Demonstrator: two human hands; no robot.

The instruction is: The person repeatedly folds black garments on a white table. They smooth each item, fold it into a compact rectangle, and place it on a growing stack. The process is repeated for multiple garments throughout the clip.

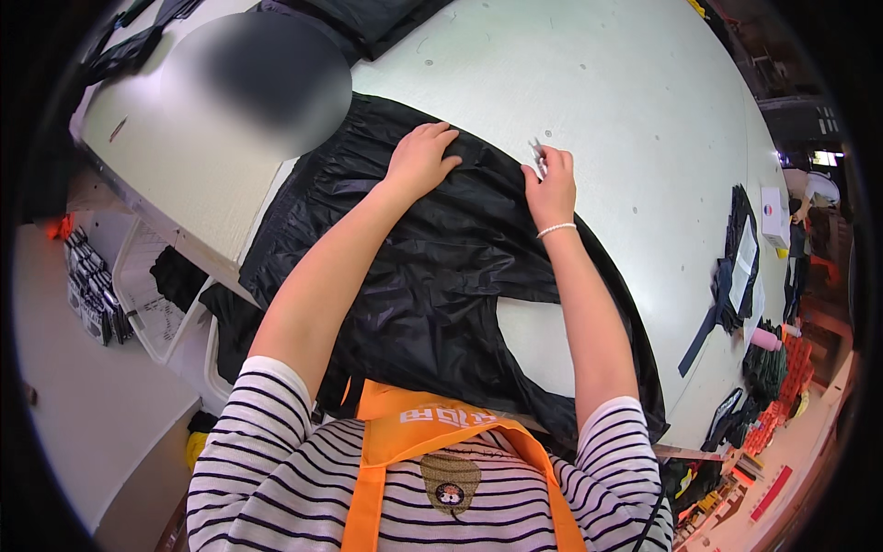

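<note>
Item: black garment, thin and glossy, heavily creased. Gathered edge at left; two long sections run rightward and toward the wearer, with a pale gap of bare surface between. Location: spread on the white tabletop, directly before the wearer.

Left hand: palm down on the garment's far part, thumb apart from the other fingers.

Right hand: at the garment's far edge, fingers closed around a small metal tool, tip upward; type unclear.

Obstructions: left forearm and right forearm cover parts of the cloth; a blurred patch conceals the area beyond its upper-left corner.

Surroundings: second black garment, far edge; dark fabric pieces, white box and pink spool, right; white crate containing black cloth, below the tabletop at left.
</note>
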